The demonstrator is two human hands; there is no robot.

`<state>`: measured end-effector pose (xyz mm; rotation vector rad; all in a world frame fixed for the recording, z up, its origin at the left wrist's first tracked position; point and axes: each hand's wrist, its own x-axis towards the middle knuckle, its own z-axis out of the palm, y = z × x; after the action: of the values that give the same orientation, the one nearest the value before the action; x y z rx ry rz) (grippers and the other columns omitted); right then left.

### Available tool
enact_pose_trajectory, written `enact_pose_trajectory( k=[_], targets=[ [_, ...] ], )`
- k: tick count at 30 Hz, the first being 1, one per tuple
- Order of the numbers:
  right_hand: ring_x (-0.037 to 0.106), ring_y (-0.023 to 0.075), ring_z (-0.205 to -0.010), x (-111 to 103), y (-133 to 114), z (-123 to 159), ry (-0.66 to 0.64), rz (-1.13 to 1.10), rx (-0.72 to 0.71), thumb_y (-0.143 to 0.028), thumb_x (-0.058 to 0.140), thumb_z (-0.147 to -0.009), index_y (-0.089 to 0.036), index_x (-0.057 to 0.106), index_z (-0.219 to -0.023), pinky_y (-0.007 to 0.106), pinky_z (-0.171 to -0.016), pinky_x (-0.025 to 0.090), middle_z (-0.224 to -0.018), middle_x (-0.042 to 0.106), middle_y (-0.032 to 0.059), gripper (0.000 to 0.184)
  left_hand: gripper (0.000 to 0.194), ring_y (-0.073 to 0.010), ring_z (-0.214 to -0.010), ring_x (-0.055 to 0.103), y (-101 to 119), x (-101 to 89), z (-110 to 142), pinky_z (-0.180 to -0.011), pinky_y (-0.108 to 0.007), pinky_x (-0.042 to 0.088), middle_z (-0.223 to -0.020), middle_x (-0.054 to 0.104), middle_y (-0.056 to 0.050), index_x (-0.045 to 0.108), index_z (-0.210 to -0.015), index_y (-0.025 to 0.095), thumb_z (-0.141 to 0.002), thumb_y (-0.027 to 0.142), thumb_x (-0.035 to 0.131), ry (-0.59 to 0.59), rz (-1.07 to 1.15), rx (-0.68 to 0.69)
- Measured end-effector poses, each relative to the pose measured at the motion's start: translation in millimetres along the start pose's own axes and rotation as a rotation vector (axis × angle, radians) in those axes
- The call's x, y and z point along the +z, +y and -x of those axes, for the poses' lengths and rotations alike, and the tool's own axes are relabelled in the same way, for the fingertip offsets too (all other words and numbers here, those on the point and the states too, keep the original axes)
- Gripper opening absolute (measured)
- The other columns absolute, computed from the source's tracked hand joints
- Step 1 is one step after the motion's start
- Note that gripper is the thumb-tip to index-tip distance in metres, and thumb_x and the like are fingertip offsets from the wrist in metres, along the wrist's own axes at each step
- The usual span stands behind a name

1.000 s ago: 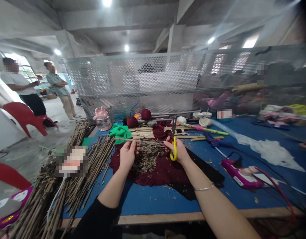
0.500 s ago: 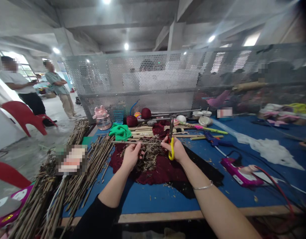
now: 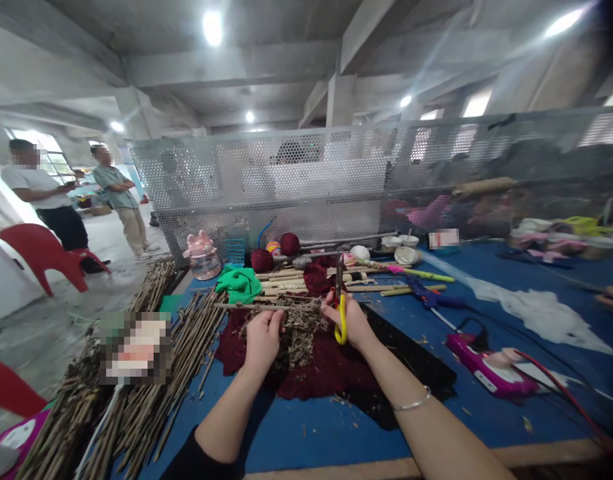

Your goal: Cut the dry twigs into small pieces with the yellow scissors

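My left hand (image 3: 262, 340) is closed, thumb and fingers pinching a thin dry plant stem (image 3: 236, 306) that lies crosswise above the table. The stem runs rightward toward my right hand (image 3: 350, 319), which is wrapped around scissors with yellow handles (image 3: 342, 320). The scissor blades (image 3: 339, 273) point up and away from me. Whether my right fingertips also touch the stem is hard to tell. Beneath both hands, a heap of dry leaf scraps (image 3: 301, 337) rests on a dark red cloth (image 3: 306, 383), with a black cloth (image 3: 411, 353) to the right.
Bundled dry stalks (image 3: 166, 380) cover the left side. Behind the heap are a green cloth (image 3: 239, 285), a pink-lidded jar (image 3: 202, 255), yarn balls (image 3: 289, 244) and sticks. At right lie a blue glue gun (image 3: 426, 293) and a magenta power strip (image 3: 491, 370). A perforated metal screen (image 3: 266, 173) stands behind.
The camera has tilted up a little, so the table and hands sit lower in view. Both hands keep their grips on the stem and scissors.
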<state>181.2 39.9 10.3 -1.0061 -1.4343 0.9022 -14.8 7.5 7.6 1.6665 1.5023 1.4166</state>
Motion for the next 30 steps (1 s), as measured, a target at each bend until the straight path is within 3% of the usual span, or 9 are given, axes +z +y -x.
enact_pose_trajectory(
  k=[6, 11, 15, 18, 22, 26, 30],
  targets=[
    [0.046, 0.0097, -0.056, -0.6, 3.4, -0.7, 0.006, -0.179, 0.065, -0.035, 0.071, -0.057, -0.019, 0.045, -0.077, 0.023, -0.052, 0.038, -0.068, 0.051, -0.0031, 0.036, 0.036, -0.0125, -0.054, 0.052, 2.6, -8.0, -2.4, -0.056, -0.022, 0.034, -0.053, 0.057, -0.002, 0.056, -0.054, 0.016, -0.083, 0.032, 0.041, 0.0, -0.294, 0.207],
    [0.045, 0.0086, -0.054, -4.5, 7.2, -2.8, -0.005, -0.245, 0.07, -0.029, 0.072, -0.054, -0.019, 0.045, -0.078, 0.022, -0.051, 0.035, -0.065, 0.052, -0.0045, 0.037, 0.032, -0.0135, -0.059, 0.053, 5.9, -14.7, -3.9, -0.059, -0.023, 0.034, -0.059, 0.06, -0.005, 0.058, -0.058, 0.016, -0.083, 0.024, 0.04, -0.052, -0.487, 0.279],
    [0.045, 0.009, -0.052, -10.3, 7.9, -5.9, 0.031, -0.251, 0.09, -0.031, 0.073, -0.053, -0.019, 0.046, -0.078, 0.023, -0.051, 0.036, -0.066, 0.053, -0.0041, 0.038, 0.025, -0.0157, -0.066, 0.056, 7.7, -16.5, -4.4, -0.063, -0.025, 0.037, -0.068, 0.063, -0.007, 0.061, -0.067, 0.016, -0.082, 0.022, 0.042, -0.117, -0.521, 0.294],
    [0.046, 0.0098, -0.053, -11.6, 6.2, -7.0, 0.108, -0.293, 0.09, -0.032, 0.074, -0.05, -0.02, 0.046, -0.078, 0.024, -0.052, 0.037, -0.066, 0.053, -0.0038, 0.042, 0.029, -0.0152, -0.062, 0.056, 7.6, -13.0, -4.6, -0.06, -0.025, 0.039, -0.066, 0.063, -0.006, 0.062, -0.07, 0.015, -0.083, 0.027, 0.04, -0.092, -0.351, 0.201],
    [0.047, 0.0098, -0.055, -4.2, 6.4, -5.1, 0.14, -0.264, 0.036, -0.033, 0.072, -0.055, -0.02, 0.046, -0.079, 0.024, -0.054, 0.038, -0.067, 0.053, -0.0036, 0.038, 0.033, -0.0086, -0.038, 0.046, 6.0, -2.7, -5.9, -0.04, -0.02, 0.034, -0.057, 0.059, 0.0, 0.059, -0.091, 0.015, -0.083, 0.038, 0.038, -0.109, 0.139, -0.169],
    [0.05, 0.0122, -0.062, 8.5, 6.9, 0.1, 0.143, -0.137, -0.019, -0.035, 0.069, -0.06, -0.019, 0.047, -0.078, 0.026, -0.061, 0.041, -0.071, 0.055, -0.001, 0.033, 0.022, -0.0041, -0.04, 0.047, 7.4, 6.4, -8.6, -0.032, -0.015, 0.028, -0.08, 0.062, -0.005, 0.051, -0.087, 0.014, -0.079, 0.032, 0.043, -0.058, 0.596, -0.36],
    [0.053, 0.0147, -0.067, 17.0, 0.2, 7.0, 0.159, 0.072, -0.14, -0.036, 0.066, -0.064, -0.018, 0.047, -0.075, 0.029, -0.068, 0.042, -0.072, 0.057, 0.0011, 0.028, 0.019, -0.0033, -0.042, 0.045, 12.6, 9.0, -7.0, -0.034, -0.013, 0.029, -0.068, 0.057, 0.0, 0.049, -0.087, 0.014, -0.071, 0.023, 0.052, -0.1, 0.835, -0.506]
  ],
)
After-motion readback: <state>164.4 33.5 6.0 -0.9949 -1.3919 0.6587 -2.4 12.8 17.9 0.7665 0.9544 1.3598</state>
